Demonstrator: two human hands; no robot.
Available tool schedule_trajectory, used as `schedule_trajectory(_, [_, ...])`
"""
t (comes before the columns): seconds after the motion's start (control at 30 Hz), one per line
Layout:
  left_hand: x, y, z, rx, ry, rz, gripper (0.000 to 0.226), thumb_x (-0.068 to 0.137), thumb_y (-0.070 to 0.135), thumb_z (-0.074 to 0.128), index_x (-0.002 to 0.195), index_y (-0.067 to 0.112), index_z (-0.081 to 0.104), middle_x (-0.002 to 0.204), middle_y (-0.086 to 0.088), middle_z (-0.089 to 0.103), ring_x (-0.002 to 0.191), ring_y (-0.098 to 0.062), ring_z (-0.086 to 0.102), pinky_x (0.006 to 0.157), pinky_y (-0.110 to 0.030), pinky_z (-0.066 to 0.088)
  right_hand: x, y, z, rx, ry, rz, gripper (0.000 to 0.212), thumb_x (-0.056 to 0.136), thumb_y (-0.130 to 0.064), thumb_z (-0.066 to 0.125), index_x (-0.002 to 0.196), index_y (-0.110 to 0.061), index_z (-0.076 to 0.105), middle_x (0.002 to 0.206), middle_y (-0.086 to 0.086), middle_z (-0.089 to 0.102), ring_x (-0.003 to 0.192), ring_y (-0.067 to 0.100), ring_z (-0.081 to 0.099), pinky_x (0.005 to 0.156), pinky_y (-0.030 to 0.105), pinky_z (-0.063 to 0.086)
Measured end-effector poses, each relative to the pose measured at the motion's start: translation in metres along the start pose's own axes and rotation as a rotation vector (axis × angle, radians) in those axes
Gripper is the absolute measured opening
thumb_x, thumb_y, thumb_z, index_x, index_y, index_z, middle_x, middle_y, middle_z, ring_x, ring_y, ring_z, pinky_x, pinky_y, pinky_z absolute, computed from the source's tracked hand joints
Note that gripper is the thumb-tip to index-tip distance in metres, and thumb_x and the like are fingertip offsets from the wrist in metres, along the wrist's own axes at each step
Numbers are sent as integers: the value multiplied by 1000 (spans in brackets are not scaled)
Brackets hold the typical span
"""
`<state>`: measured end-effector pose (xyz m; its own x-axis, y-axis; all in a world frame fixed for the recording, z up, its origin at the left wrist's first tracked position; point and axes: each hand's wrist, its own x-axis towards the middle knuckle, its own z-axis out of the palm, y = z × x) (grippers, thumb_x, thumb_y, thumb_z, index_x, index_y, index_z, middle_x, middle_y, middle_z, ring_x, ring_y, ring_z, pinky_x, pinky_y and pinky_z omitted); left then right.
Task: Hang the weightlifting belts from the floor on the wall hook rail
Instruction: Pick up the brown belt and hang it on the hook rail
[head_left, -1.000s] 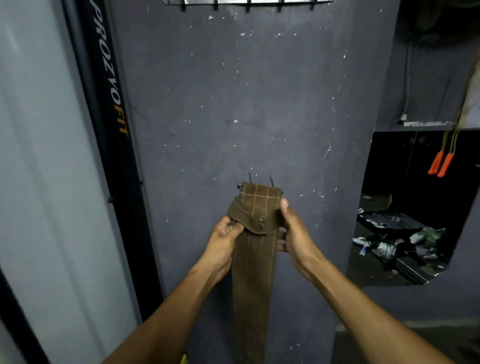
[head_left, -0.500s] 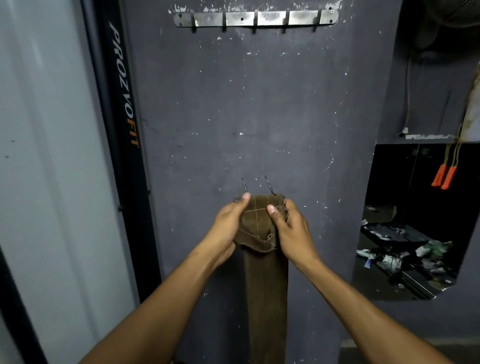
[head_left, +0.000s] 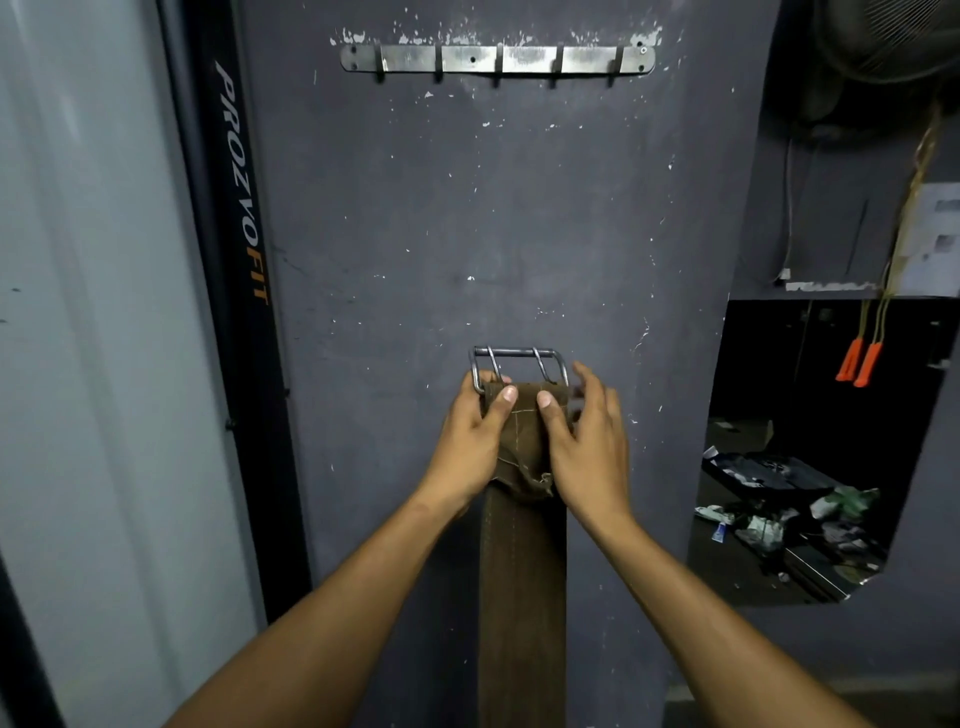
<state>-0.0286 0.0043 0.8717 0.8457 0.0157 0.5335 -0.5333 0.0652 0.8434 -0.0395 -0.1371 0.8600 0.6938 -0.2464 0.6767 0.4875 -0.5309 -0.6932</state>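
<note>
A brown weightlifting belt (head_left: 522, 582) hangs straight down in front of the dark wall, its steel buckle (head_left: 519, 364) standing up at the top. My left hand (head_left: 475, 441) grips the belt's top end at the left, thumb on the front and fingers behind near the buckle. My right hand (head_left: 584, 441) holds the right side, thumb pressed on the front and fingers spread loosely toward the buckle. The metal hook rail (head_left: 498, 58) with several bare hooks is on the wall well above the buckle.
A black upright with PROZVOFIT lettering (head_left: 241, 182) stands left of the wall panel. To the right is an opening onto a cluttered floor (head_left: 779, 519), with orange-handled cords (head_left: 857, 361) hanging and a fan (head_left: 883, 47) above.
The belt's top has been raised and its buckle frame flipped up into view. My head has tilted up, so the whole hook rail now shows. My right fingers have loosened.
</note>
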Motion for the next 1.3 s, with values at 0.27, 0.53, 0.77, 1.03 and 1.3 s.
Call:
schedule_trajectory(0.27, [-11,10,12,-9,-188,-197,74,85,81,45,110,21,78,119,-11,78,118,-28,72,109,-49,53,-54,-3,24,235,-141,123,86,88,-86,38,158,-35,36,150,-7,49,135,6,51,111,20,42])
schedule_trajectory(0.53, [-28,-27,-16,174,-292,-140,52,91,69,53,126,35,70,123,8,77,118,-1,69,101,-17,50,-34,30,23,313,218,260,30,105,-55,46,104,-29,62,84,-17,71,80,-16,64,69,27,45])
schedule_trajectory(0.77, [-16,-44,-25,171,55,-155,47,84,77,52,85,33,69,76,9,73,66,-1,69,63,-20,51,-10,18,27,324,-1,122,47,109,-42,50,73,-15,64,58,-10,57,53,0,48,57,22,41])
schedule_trajectory(1.03, [1,-15,-1,-143,203,-131,44,106,41,54,68,20,59,57,3,61,53,-12,59,57,-27,51,-14,17,20,318,-133,25,39,88,-68,65,110,-36,63,94,-19,76,85,-1,73,73,21,58])
schedule_trajectory(1.3, [-50,-40,7,-294,-208,-403,59,80,39,77,127,5,67,120,-19,76,112,-30,75,89,-43,63,53,-14,-1,469,-61,-38,23,86,-50,74,94,-30,65,92,-2,75,86,14,71,81,42,61])
